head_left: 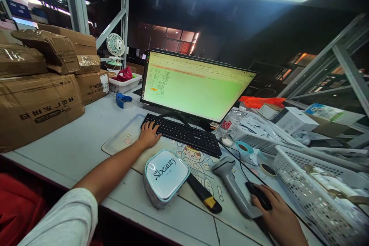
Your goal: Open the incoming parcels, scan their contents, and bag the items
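Note:
My left hand (149, 135) rests on the left end of a black keyboard (184, 130), its fingers apart over the keys. At the lower right, my right hand (278, 211) is wrapped over a black computer mouse (258, 196). A grey handheld barcode scanner (236, 188) lies just left of that hand. Between my arms sits a clear-topped pouch (167, 177) with pale blue edging and the word "beauty" on it. Partly behind the pouch lies a black and yellow utility knife (206, 194). The monitor (193, 84) behind the keyboard displays a spreadsheet.
Cardboard boxes (43, 103) are stacked at the left. A blue tape dispenser (123, 101), a white basket (127, 82) and a small fan (115, 45) stand behind. On the right are a white perforated basket (311, 200), a plastic bottle (230, 121) and tape rolls (244, 147).

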A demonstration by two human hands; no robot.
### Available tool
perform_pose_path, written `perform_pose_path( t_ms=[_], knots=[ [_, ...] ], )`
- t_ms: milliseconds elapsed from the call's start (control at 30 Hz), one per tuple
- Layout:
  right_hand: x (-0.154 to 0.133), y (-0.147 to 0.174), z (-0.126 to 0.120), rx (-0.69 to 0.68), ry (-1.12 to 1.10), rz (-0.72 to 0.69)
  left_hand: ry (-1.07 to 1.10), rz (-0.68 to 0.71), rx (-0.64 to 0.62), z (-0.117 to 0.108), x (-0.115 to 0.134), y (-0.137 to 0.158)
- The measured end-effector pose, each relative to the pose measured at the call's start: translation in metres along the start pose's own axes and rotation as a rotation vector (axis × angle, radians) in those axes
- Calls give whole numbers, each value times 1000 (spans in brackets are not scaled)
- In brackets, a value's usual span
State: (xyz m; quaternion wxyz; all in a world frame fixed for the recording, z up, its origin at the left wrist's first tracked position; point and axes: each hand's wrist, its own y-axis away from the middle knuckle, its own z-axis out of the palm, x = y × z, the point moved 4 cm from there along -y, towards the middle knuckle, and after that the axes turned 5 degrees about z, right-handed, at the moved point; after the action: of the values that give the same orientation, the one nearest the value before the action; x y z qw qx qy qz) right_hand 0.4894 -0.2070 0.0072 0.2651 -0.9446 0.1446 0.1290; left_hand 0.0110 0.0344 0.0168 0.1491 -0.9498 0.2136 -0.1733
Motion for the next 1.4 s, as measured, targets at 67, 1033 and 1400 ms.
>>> perform_pose_path(
  t_ms=[67, 1033, 1400],
  knots=[
    [0, 0, 0, -9, 1, 8, 2, 1, -2, 0, 0, 0],
    [0, 2, 0, -45, 76, 48, -30, 40, -2, 5, -1, -3],
    [-4, 4, -5, -26, 91, 39, -12, 42, 2, 6, -3, -2]
  ],
)
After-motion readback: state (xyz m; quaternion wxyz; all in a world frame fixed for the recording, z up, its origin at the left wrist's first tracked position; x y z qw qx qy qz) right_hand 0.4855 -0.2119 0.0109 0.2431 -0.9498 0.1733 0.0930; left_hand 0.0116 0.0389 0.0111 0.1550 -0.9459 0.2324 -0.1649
